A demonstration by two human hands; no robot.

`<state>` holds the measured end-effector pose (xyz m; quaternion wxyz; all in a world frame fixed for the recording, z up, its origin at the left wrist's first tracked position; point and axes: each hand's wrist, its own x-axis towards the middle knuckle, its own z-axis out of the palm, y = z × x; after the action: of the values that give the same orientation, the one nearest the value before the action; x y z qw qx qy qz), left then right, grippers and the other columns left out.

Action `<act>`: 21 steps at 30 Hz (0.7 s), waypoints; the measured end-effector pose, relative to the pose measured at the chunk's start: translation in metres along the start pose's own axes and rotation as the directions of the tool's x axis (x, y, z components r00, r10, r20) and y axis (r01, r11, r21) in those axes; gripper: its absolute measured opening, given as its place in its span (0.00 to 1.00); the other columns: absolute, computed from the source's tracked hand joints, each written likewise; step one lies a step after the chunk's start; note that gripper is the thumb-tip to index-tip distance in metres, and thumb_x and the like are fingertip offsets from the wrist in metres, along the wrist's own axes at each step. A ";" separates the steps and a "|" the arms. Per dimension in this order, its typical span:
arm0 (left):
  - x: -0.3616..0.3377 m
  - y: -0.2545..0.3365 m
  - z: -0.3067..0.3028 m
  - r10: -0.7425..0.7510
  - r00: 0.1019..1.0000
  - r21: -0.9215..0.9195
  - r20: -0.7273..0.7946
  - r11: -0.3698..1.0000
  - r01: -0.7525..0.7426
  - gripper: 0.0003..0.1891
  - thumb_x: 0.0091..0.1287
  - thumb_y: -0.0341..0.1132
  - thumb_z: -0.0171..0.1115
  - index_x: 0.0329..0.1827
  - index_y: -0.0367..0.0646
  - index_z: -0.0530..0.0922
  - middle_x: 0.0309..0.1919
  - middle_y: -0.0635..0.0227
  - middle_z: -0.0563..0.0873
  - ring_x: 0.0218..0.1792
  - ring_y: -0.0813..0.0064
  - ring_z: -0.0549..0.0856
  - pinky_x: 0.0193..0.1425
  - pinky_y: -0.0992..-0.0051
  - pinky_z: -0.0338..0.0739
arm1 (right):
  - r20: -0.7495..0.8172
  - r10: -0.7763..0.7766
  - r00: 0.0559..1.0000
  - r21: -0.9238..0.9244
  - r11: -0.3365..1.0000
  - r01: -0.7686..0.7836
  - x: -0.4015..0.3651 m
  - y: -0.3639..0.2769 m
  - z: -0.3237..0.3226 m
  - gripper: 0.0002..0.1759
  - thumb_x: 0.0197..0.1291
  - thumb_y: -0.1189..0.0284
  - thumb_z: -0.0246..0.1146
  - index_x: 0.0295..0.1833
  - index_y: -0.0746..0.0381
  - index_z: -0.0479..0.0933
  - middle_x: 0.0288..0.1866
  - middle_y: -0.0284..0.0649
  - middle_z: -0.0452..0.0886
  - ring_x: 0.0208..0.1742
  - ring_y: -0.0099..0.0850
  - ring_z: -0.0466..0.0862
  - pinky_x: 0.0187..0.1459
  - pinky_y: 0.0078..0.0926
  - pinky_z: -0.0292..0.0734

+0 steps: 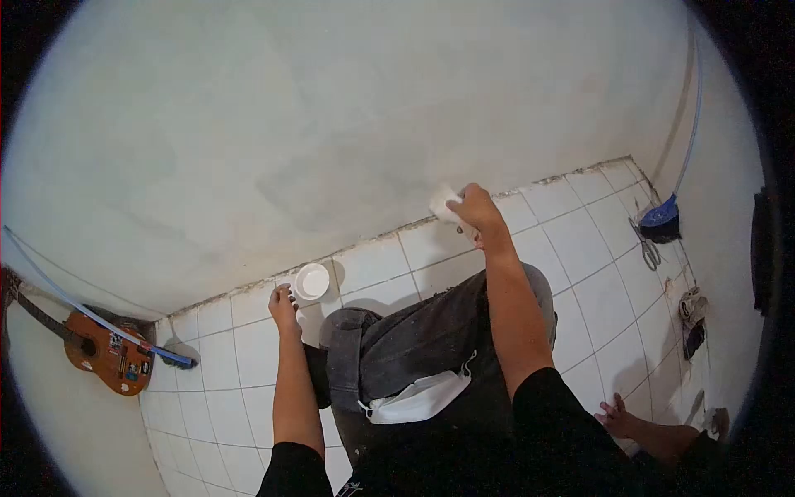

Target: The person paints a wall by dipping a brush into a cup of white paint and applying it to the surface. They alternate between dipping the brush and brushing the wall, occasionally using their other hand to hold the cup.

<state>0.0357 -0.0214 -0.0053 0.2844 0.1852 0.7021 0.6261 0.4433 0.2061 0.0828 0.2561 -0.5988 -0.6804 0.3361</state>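
Note:
My right hand point(479, 214) is closed on a crumpled white cloth point(445, 203), held close to the foot of the wall point(373, 116). Part of the cloth is hidden behind the fingers. On the left, my left hand point(284, 310) is at the side of a round white bowl point(312, 282), its bent fingers right at the rim. The bowl's open top faces me, and a shadow falls to its right. Below, a white face mask point(421, 398) with a loop lies across the dark trousers on my lap.
A guitar point(103, 352) leans in the left corner beside a blue-handled brush point(170, 356). At right are a blue broom point(660, 217), scissors point(648, 248) and a bunched cloth point(693, 308). Another person's hand point(617, 417) rests near the white floor tiles point(609, 302).

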 end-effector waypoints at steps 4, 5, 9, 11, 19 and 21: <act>0.000 0.002 0.000 -0.004 1.000 -0.007 -0.008 1.000 0.004 0.08 0.67 0.35 0.54 0.41 0.46 0.80 0.31 0.77 0.76 0.31 0.84 0.73 0.31 0.82 0.68 | 0.119 -0.142 0.983 -0.089 0.984 0.153 -0.015 -0.011 0.005 0.26 0.51 0.66 0.68 0.53 0.70 0.75 0.46 0.55 0.82 0.45 0.46 0.84 0.46 0.38 0.80; 0.001 0.000 -0.001 -0.012 1.000 -0.015 -0.016 1.000 0.012 0.08 0.67 0.35 0.53 0.41 0.46 0.80 0.32 0.76 0.76 0.31 0.84 0.73 0.31 0.82 0.68 | 0.153 -0.223 0.963 0.098 0.973 0.209 -0.018 -0.015 0.005 0.24 0.52 0.68 0.67 0.53 0.70 0.75 0.45 0.53 0.82 0.42 0.43 0.85 0.43 0.35 0.81; 0.000 0.001 -0.001 -0.014 1.000 -0.039 -0.007 0.999 0.014 0.08 0.68 0.35 0.55 0.42 0.44 0.80 0.32 0.75 0.77 0.30 0.84 0.73 0.30 0.82 0.68 | 0.466 -0.175 0.868 0.352 0.936 -0.001 -0.054 -0.074 -0.014 0.18 0.57 0.74 0.61 0.53 0.70 0.76 0.42 0.49 0.83 0.36 0.36 0.84 0.37 0.28 0.81; 0.005 -0.002 -0.002 -0.036 0.999 -0.045 -0.032 0.998 0.035 0.08 0.68 0.35 0.56 0.42 0.43 0.80 0.33 0.75 0.77 0.30 0.84 0.72 0.30 0.83 0.67 | 0.579 -0.286 0.763 0.468 0.883 -0.024 -0.055 -0.080 -0.010 0.16 0.62 0.75 0.55 0.53 0.71 0.76 0.34 0.45 0.83 0.28 0.28 0.83 0.33 0.24 0.80; 0.012 -0.010 -0.002 -0.038 0.999 -0.084 -0.001 0.996 0.038 0.08 0.67 0.39 0.57 0.42 0.46 0.80 0.35 0.75 0.77 0.33 0.83 0.74 0.34 0.81 0.69 | 0.497 -0.442 0.747 0.565 0.818 0.108 -0.073 -0.108 -0.002 0.20 0.53 0.80 0.65 0.54 0.66 0.76 0.42 0.44 0.83 0.43 0.27 0.83 0.47 0.23 0.80; 0.012 -0.010 -0.002 -0.034 0.999 -0.110 0.015 0.993 0.036 0.08 0.67 0.39 0.57 0.42 0.47 0.80 0.34 0.75 0.77 0.33 0.83 0.74 0.34 0.81 0.69 | 0.399 -0.470 0.787 0.519 0.824 0.229 -0.069 -0.103 0.010 0.21 0.50 0.74 0.71 0.51 0.64 0.76 0.37 0.38 0.82 0.40 0.23 0.80 0.45 0.22 0.77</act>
<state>0.0264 -0.0171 -0.0175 0.3098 0.1611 0.6675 0.6577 0.3797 0.1301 0.1589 0.2553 -0.2724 -0.7297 0.5729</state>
